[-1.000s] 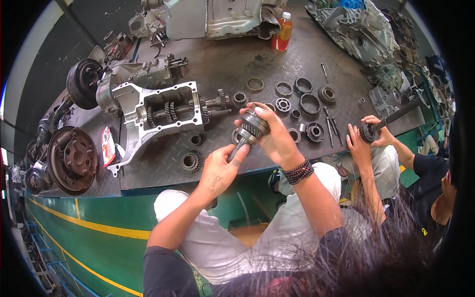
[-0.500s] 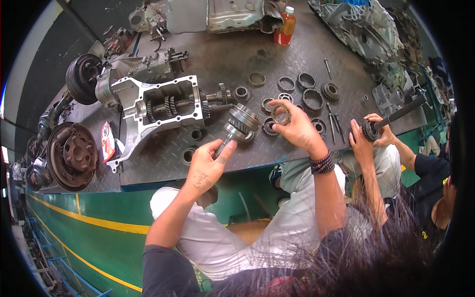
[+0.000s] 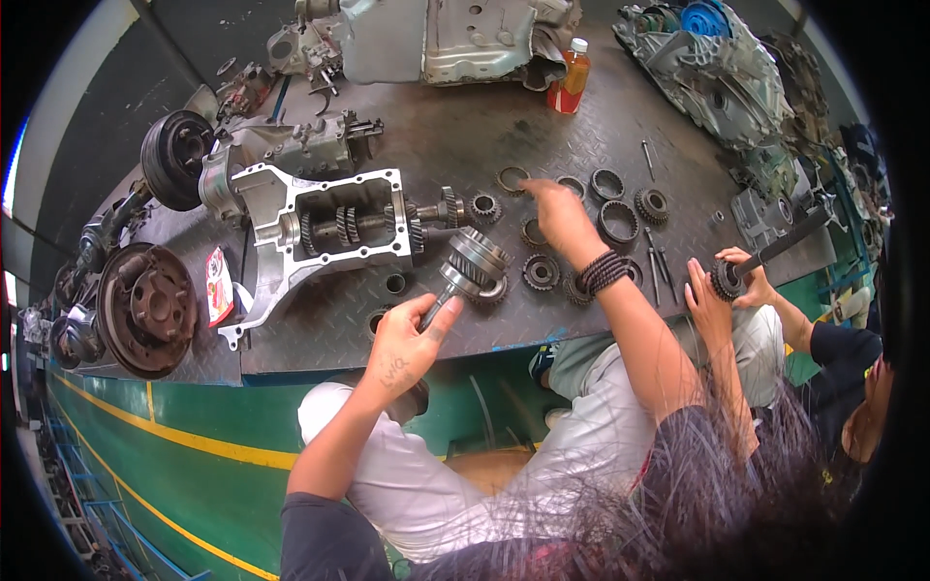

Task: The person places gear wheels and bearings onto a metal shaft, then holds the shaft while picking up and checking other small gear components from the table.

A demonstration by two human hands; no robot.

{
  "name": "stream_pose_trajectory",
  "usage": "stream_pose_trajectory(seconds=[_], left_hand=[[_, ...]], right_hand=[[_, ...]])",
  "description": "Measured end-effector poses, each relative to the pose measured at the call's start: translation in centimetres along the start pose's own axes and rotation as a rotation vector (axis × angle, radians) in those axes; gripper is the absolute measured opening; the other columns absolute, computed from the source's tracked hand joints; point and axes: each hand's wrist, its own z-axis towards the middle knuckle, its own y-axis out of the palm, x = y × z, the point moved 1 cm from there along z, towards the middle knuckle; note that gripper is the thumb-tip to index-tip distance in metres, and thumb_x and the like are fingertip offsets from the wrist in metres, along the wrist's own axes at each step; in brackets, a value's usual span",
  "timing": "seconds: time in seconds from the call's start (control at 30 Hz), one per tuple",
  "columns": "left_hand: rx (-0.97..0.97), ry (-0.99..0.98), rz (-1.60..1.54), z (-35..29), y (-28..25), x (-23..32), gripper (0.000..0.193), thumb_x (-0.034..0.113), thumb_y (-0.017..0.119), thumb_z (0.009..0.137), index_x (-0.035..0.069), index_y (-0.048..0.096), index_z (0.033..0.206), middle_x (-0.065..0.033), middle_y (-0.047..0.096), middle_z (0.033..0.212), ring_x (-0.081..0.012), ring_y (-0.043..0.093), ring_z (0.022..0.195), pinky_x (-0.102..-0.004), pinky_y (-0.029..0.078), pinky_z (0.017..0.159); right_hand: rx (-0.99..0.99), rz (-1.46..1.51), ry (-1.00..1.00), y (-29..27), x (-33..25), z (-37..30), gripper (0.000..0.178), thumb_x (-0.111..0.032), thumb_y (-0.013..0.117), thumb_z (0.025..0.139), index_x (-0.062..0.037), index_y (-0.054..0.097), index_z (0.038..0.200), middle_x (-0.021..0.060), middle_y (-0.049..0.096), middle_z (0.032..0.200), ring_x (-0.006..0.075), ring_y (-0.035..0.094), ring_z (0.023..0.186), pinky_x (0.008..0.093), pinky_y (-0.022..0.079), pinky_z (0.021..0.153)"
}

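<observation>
My left hand [image 3: 409, 341] is closed around the thin end of a gear shaft [image 3: 475, 263], held tilted over the bench's near edge. A stack of gears sits at the shaft's upper end. My right hand [image 3: 564, 221] reaches farther over the bench, its fingertips pinching the right edge of a thin brass synchronizer ring [image 3: 511, 180]. The palm hides part of the fingers and some parts beneath. Nearby lie a small gear [image 3: 484, 207], another gear [image 3: 541, 272] and several dark rings, one of them a wide ring [image 3: 617, 222].
An open gearbox housing [image 3: 334, 254] with gears inside stands to the left, beside a rusty brake drum [image 3: 147, 310]. A bottle [image 3: 570, 77] is at the back. On the right, another person's hands [image 3: 722, 290] hold a geared shaft [image 3: 765, 254].
My right hand has moved away from me to the ring farther back; the brass ring it held up no longer shows there. My left hand still holds the gear shaft. The view has shifted slightly.
</observation>
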Motion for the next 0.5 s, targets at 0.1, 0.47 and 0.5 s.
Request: stream_pose_trajectory(seconds=[0.1,0.47,0.5], left_hand=[[-0.007,-0.024,0.042,-0.2,-0.4,-0.1,0.045,0.041,0.070,0.102,-0.001,0.062,0.086,0.0025,0.044,0.067,-0.0073,0.038,0.065,-0.0299,0.034,0.057],[0.007,-0.008,0.114,-0.3,-0.4,1.2,0.043,0.039,0.072,0.101,-0.002,0.066,0.092,-0.0022,0.047,0.063,-0.0093,0.039,0.061,-0.0320,0.037,0.055],[0.023,-0.016,0.132,-0.7,-0.7,1.2,0.043,0.039,0.072,0.102,-0.002,0.066,0.092,-0.0026,0.048,0.063,-0.0096,0.039,0.060,-0.0322,0.037,0.055]], right_hand=[[-0.098,-0.129,-0.024,-0.3,-2.1,-1.2,0.047,-0.007,0.059,0.098,-0.0014,0.058,0.145,0.0243,0.055,0.150,0.0437,0.056,0.135,0.0457,0.047,0.114],[0.040,-0.082,-0.133,-3.4,-4.1,0.8,0.040,-0.014,0.071,0.097,-0.0035,0.064,0.135,0.0189,0.064,0.133,0.0382,0.065,0.121,0.0440,0.053,0.102],[-0.006,0.127,-0.112,-4.7,-7.0,1.1,0.039,-0.020,0.067,0.101,-0.0039,0.064,0.136,0.0169,0.065,0.134,0.0334,0.066,0.119,0.0413,0.053,0.100]])
